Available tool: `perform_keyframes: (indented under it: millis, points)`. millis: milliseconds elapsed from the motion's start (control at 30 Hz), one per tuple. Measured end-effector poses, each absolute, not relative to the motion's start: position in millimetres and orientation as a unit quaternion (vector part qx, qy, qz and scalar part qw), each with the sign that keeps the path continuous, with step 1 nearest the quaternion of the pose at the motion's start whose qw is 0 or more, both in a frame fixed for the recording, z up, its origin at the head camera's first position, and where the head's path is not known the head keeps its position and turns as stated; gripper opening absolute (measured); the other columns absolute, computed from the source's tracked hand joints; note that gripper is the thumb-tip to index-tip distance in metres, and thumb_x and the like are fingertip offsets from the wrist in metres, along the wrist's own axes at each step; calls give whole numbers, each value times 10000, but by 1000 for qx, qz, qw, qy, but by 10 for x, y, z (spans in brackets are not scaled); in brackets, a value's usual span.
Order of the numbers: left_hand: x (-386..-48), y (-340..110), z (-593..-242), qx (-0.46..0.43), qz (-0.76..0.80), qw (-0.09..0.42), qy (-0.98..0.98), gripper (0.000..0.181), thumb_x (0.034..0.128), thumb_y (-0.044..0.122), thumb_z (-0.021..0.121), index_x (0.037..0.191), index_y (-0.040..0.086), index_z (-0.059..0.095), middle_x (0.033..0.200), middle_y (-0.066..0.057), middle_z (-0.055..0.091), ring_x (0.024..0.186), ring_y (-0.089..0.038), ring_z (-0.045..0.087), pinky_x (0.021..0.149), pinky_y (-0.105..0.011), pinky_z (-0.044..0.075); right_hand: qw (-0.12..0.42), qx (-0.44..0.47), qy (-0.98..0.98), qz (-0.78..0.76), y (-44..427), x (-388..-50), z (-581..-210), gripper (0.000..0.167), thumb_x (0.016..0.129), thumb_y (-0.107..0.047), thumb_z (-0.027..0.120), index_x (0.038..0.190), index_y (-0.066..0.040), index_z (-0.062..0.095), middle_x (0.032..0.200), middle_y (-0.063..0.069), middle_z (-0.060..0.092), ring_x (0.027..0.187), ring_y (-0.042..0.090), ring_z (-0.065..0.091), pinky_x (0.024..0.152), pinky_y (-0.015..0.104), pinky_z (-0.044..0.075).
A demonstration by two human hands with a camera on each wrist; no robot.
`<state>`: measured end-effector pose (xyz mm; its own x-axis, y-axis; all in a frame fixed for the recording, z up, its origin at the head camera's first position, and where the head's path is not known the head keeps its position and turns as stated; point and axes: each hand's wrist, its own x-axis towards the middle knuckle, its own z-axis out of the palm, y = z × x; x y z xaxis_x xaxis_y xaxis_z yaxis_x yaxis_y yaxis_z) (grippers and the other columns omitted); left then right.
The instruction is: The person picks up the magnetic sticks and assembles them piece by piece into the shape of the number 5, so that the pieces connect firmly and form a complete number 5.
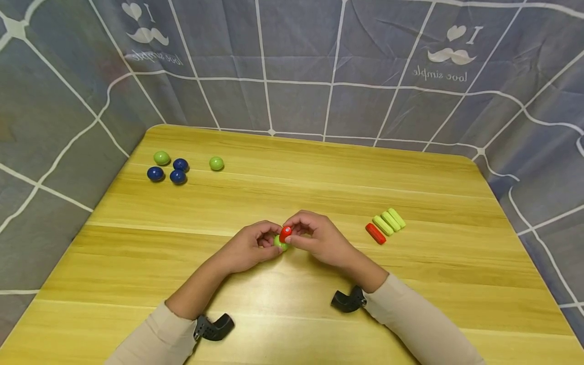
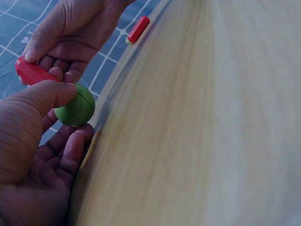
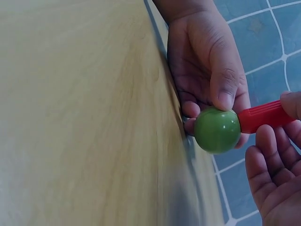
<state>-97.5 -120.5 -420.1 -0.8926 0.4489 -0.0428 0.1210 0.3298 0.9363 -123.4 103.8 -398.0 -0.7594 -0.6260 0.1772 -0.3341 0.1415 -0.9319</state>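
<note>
Over the middle of the table, my left hand [image 1: 248,248] pinches a glossy green ball [image 3: 217,132] between thumb and fingers. A thin seam line runs over the ball in the left wrist view. My right hand [image 1: 321,241] holds a short red ribbed handle [image 3: 265,117] by its outer end, between thumb and fingers. The handle's inner end meets the side of the ball; whether the two are fastened together I cannot tell. In the head view, the handle [image 1: 285,233] points upward with its end face showing, and fingers partly cover the ball [image 1: 281,244].
Right of the hands lie a red handle [image 1: 376,233] and 3 yellow-green handles [image 1: 390,221], side by side. At the far left, 3 dark blue balls [image 1: 178,176] sit near a green ball [image 1: 161,157]. Another green ball [image 1: 216,163] stands apart. A grey curtain [image 1: 301,106] borders the wooden table [image 1: 283,324].
</note>
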Motion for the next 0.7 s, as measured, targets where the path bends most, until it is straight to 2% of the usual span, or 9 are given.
perform_keyframes:
  millis: [400,700]
  points:
    - [-973,-1197,-4204,180,546,146,805,287,882,125,747,1153,97,658,890,-31,576,802,-199,529,667,-264,451,123,-328,747,-565,1030,-1254,-4026,134,914,-34,701,1042,-74,687,966,108,654,840,201,601,764,318,516]
    - [-969,-1197,-4204,182,546,146,805,279,890,144,744,1151,104,658,892,-31,575,799,-200,528,667,-268,453,123,-326,752,-560,1047,-1271,-4024,141,909,-39,709,1043,-77,685,951,80,655,834,198,596,755,306,508]
